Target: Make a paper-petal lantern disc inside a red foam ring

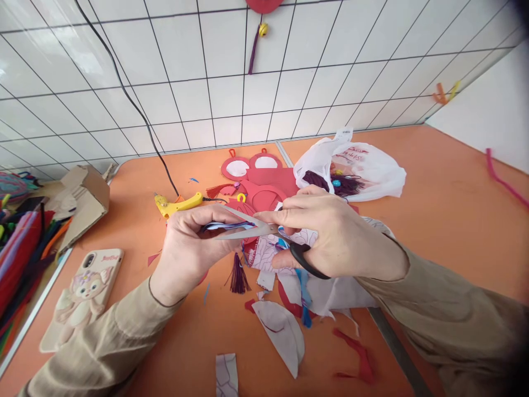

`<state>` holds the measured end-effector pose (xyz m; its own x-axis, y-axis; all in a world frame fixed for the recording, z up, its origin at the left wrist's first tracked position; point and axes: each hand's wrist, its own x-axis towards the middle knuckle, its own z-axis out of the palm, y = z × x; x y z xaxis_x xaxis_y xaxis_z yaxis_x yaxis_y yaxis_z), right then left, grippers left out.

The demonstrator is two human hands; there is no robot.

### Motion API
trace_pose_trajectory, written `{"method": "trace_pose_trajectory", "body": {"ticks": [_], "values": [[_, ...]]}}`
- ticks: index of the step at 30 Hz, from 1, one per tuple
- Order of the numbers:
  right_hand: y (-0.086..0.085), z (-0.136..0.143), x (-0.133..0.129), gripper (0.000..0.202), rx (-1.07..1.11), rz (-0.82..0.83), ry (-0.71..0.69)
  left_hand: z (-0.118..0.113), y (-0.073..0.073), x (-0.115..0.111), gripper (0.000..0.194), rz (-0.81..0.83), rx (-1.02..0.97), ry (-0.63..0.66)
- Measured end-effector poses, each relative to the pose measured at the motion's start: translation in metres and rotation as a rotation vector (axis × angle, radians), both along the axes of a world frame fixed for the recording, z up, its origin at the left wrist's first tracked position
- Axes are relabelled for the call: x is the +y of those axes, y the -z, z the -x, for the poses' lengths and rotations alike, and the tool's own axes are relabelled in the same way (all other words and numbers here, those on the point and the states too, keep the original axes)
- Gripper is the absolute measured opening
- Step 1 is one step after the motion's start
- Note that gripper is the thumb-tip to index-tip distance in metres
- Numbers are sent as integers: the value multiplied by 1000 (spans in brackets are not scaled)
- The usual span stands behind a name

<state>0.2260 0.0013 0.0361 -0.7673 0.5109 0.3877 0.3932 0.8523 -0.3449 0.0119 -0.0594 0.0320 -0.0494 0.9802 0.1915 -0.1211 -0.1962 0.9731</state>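
Observation:
My right hand (336, 231) grips a pair of scissors (268, 227) with black handles. The blades are spread and point left, one above and one below a thin folded blue and purple piece (231, 225). That piece is pinched edge-on between the thumb and fingers of my left hand (185, 251); whether it is paper or cloth I cannot tell. Beneath the hands lie red cut shapes (268, 184), a dark purple tassel (238, 275), a blue strip (305, 298) and white patterned scraps (279, 331).
A yellow glue gun (179, 205) lies left of the hands, below a black cable (136, 105). A phone (85, 295) and a cardboard box (86, 193) are farther left. At the back right sits a white plastic bag (372, 171) with purple tassels. Red scraps (361, 355) lie in front.

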Motion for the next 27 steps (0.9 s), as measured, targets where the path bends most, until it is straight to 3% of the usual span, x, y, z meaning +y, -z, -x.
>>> {"method": "trace_pose_trajectory", "body": {"ticks": [20, 24, 27], "values": [[-3, 0, -1, 29, 28, 78, 17, 0, -4, -1, 12, 70, 75, -31], [-3, 1, -1, 28, 53, 87, 45, -1, -6, 0, 12, 106, -7, -13], [-4, 4, 0, 35, 168, 239, 130, 0, -3, 3, 15, 205, -143, 36]]}}
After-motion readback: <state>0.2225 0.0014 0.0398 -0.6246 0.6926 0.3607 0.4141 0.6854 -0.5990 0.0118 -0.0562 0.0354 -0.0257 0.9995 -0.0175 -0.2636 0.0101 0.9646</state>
